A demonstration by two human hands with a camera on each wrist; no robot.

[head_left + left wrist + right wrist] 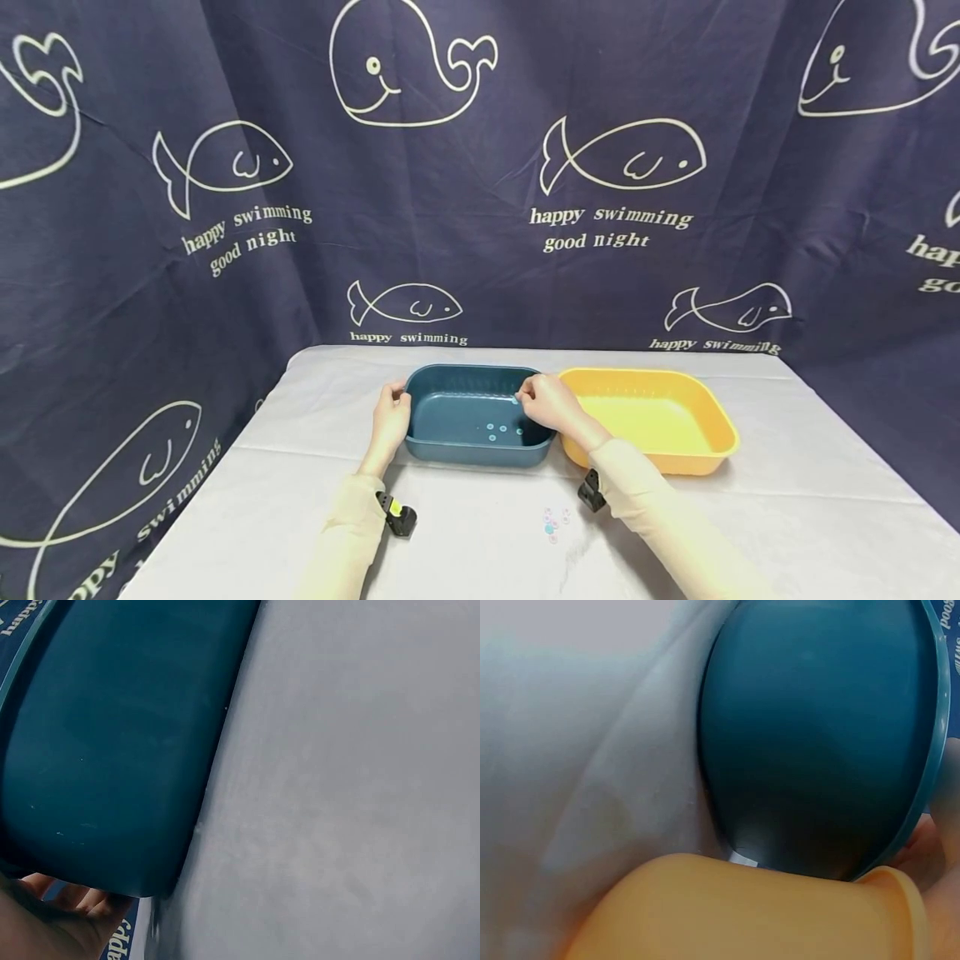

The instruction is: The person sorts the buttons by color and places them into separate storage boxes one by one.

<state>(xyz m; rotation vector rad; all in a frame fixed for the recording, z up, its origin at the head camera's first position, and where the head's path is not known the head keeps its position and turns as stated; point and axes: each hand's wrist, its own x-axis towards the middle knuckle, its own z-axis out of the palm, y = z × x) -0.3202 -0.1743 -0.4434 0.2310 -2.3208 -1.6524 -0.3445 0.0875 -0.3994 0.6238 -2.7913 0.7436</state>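
Blue bin (480, 454) long axis left-right; left hand (392, 417) grips end; right hand (551, 402) pinches small disc (515, 402).

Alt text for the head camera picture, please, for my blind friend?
A person's right hand seems to pinch a small disc over a blue tub with more discs inside, while the left hand holds its left end. A yellow tub stands to the right; other discs lie on the white cloth in front.

Discs (503, 428) inside left basin (480, 454)
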